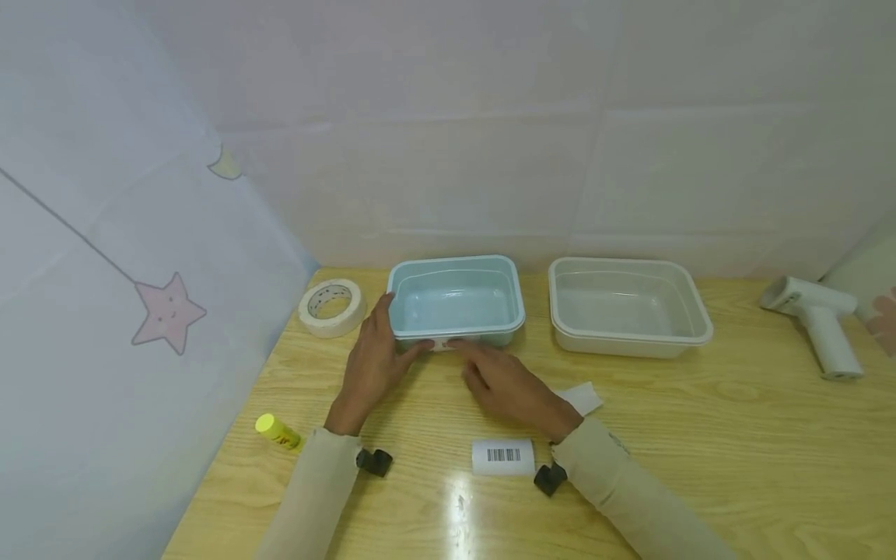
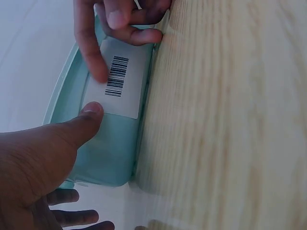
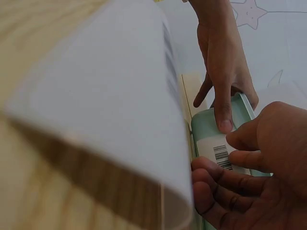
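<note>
The blue tub (image 1: 455, 303) sits upright on the table (image 1: 700, 467), left of the white tub (image 1: 623, 311), and a barcode label (image 2: 120, 79) covers part of its near wall. The left hand (image 1: 371, 362) spans the tub's near left corner with its digits fairly straight: the thumb presses the near wall at the label's left edge, and the other fingers reach along the left end. The right hand (image 1: 514, 389) touches the label with an outstretched finger beside the printed bars, its remaining fingers bent and gripping nothing.

Judging by how things lie, putting the label on the blue tub is nearly done: it appears flat against the wall, and what seems left there is pressing or smoothing it. Whether every edge is stuck down cannot be told, since fingers cover part of it.

The white tub shows no label on its near wall; its outer far wall is hidden. A barcode slip (image 1: 502, 457) lies unattached on the near part of the table, and another white paper (image 1: 582, 398) is partly hidden by the right forearm. The tape roll (image 1: 332, 325), the yellow glue stick (image 1: 278, 430) and the white scanner (image 1: 819, 311) lie apart from both hands.
</note>
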`<act>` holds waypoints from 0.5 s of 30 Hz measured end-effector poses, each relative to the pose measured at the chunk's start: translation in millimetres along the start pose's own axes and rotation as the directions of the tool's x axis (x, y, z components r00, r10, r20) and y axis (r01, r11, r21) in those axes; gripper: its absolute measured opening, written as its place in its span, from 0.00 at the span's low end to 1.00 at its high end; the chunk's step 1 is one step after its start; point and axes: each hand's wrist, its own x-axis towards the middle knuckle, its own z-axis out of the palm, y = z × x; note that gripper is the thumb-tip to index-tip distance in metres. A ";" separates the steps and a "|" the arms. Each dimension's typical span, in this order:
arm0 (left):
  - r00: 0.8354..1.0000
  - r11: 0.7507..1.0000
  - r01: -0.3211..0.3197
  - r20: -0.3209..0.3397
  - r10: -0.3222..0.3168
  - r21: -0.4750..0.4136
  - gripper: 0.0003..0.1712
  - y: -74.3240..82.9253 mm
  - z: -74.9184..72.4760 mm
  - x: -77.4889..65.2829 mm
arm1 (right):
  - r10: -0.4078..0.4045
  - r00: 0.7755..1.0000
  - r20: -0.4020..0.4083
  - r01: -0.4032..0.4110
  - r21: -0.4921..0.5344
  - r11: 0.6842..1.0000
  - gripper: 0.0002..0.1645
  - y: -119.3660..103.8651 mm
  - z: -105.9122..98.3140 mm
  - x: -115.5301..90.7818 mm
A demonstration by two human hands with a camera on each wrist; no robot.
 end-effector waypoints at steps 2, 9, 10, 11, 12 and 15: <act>1.000 1.000 -0.002 -0.001 0.002 -0.003 0.63 0.1 0.2 -0.2 | 0.031 0.999 0.021 -0.031 0.038 0.999 0.28 2.8 -4.3 -2.9; 1.000 1.000 -0.010 0.007 0.010 -0.008 0.62 -2.9 0.7 2.1 | 0.169 0.983 0.074 -0.174 0.060 0.983 0.26 13.7 -25.4 -10.6; 1.000 1.000 -0.016 0.011 0.016 -0.016 0.61 -3.6 0.6 2.4 | 0.186 0.979 0.078 -0.191 0.054 0.980 0.26 15.0 -27.2 -10.9; 1.000 1.000 -0.016 0.013 0.017 -0.020 0.61 -4.2 0.6 2.5 | 0.199 0.977 0.083 -0.203 0.043 0.978 0.25 16.4 -28.1 -11.2; 1.000 1.000 -0.017 0.016 0.017 -0.026 0.60 -4.9 0.5 2.4 | 0.206 0.974 0.089 -0.210 0.031 0.977 0.25 17.9 -28.2 -11.3; 1.000 0.999 -0.010 0.023 0.010 -0.038 0.59 -7.0 0.1 1.6 | 0.218 0.970 0.109 -0.220 0.005 0.975 0.24 19.5 -27.0 -10.5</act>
